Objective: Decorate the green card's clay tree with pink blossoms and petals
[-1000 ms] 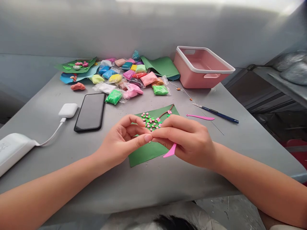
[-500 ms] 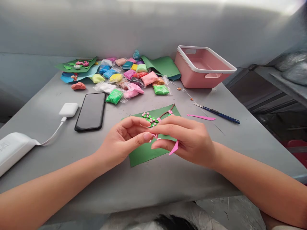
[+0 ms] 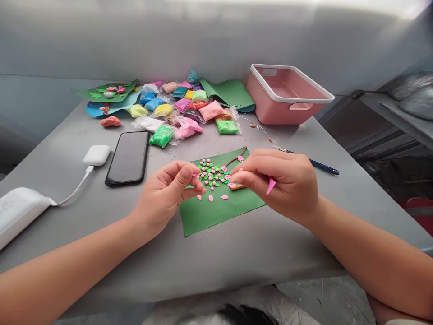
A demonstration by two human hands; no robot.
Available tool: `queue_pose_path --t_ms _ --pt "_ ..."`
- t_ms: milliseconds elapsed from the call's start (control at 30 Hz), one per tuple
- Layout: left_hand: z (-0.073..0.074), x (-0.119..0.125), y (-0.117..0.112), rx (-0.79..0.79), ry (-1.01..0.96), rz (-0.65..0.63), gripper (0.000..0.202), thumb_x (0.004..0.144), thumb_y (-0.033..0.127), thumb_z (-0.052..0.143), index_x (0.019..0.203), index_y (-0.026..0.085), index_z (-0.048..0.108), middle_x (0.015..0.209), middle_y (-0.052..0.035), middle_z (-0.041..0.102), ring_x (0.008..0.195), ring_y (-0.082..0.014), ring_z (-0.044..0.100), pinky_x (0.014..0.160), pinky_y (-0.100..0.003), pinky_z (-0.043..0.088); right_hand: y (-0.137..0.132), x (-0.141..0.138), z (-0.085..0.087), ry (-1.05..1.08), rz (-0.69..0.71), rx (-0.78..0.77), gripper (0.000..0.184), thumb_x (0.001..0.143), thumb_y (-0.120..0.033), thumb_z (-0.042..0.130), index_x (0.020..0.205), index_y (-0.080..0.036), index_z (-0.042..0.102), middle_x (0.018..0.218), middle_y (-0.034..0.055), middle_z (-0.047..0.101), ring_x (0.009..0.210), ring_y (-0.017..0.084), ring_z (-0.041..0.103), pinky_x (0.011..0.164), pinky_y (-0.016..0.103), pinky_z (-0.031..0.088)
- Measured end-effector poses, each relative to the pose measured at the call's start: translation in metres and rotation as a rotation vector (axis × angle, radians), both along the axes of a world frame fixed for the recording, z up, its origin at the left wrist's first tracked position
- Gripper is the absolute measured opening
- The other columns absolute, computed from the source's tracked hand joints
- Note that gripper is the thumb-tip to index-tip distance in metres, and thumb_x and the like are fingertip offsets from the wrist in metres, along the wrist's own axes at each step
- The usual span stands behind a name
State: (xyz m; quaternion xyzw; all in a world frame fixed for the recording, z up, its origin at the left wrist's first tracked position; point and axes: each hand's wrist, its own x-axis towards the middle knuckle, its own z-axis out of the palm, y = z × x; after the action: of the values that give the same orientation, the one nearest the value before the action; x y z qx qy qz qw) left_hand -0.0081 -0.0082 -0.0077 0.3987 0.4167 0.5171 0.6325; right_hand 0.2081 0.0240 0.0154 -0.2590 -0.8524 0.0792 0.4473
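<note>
My left hand pinches a small bit of pink clay between thumb and fingertips, just over the left side of a green paper sheet. My right hand is closed round a pink plastic modelling tool, whose pointed end sticks out below the fingers. Under my hands, the sheet bears a cluster of pink clay balls and green clay leaves, and a brown clay stem with pink flowers. Three flat pink ovals lie in a row below the cluster. My right hand covers the sheet's right part.
Behind lie several bagged clay packs, more green paper and a pink basket. A phone, white case and cabled white device are on the left. A dark blue pen-like tool lies right.
My hands have drawn apart, the left one to the left and the right one to the right. The ovals and more of the cluster now show; the pink knife on the table is hidden.
</note>
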Motion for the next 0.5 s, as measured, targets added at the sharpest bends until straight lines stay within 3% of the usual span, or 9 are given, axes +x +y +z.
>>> queue_pose_path --t_ms 67,167,267,367,500 --pt "-0.0006 -0.0006 0.0015 -0.009 0.004 0.025 0.023 0.074 0.040 0.084 0.080 0.021 0.071 0.069 0.0031 0.066 0.068 -0.0099 0.066 0.072 -0.022 0.060 0.0001 -0.0003 -0.0002 -0.006 0.006 -0.009 0.018 0.094 -0.020 0.063 0.077 -0.023 0.067 0.064 -0.0007 0.064 0.055 0.012 0.056 0.053 0.026 0.048" --pt "-0.0007 0.0003 0.0034 -0.031 0.013 0.053 0.025 0.074 0.031 0.086 0.093 0.024 0.072 0.081 0.0029 0.072 0.075 -0.0101 0.068 0.078 -0.023 0.060 -0.0001 0.0000 0.0009 0.006 0.015 -0.006 0.018 0.097 -0.016 0.053 0.089 -0.023 0.068 0.073 0.0021 0.066 0.062 0.014 0.058 0.059 0.028 0.050" --pt "-0.0004 0.0020 0.0050 -0.072 -0.007 0.098 0.033 0.076 0.034 0.084 0.104 0.021 0.073 0.085 0.0004 0.074 0.076 -0.0100 0.069 0.079 -0.024 0.061 0.0002 0.0008 0.0004 -0.023 0.054 -0.019 0.018 0.098 -0.017 0.054 0.086 -0.023 0.066 0.072 0.0011 0.065 0.061 0.013 0.058 0.059 0.027 0.050" --pt "-0.0007 0.0019 0.0058 -0.068 -0.036 0.144 0.033 0.074 0.043 0.083 0.091 0.016 0.075 0.072 0.0016 0.068 0.068 -0.0089 0.065 0.073 -0.022 0.062 -0.0003 0.0003 -0.0024 -0.050 0.071 -0.013 0.017 0.095 -0.021 0.063 0.078 -0.021 0.063 0.066 0.0000 0.060 0.057 0.011 0.052 0.055 0.026 0.048" --pt "-0.0012 -0.0001 0.0054 -0.038 -0.016 0.162 0.032 0.072 0.046 0.084 0.081 0.018 0.071 0.067 0.0048 0.061 0.065 -0.0069 0.060 0.071 -0.020 0.061 -0.0034 -0.0018 -0.0049 -0.056 0.056 0.030 0.012 0.095 -0.014 0.058 0.092 -0.023 0.066 0.075 0.0015 0.062 0.063 0.012 0.058 0.059 0.026 0.052"
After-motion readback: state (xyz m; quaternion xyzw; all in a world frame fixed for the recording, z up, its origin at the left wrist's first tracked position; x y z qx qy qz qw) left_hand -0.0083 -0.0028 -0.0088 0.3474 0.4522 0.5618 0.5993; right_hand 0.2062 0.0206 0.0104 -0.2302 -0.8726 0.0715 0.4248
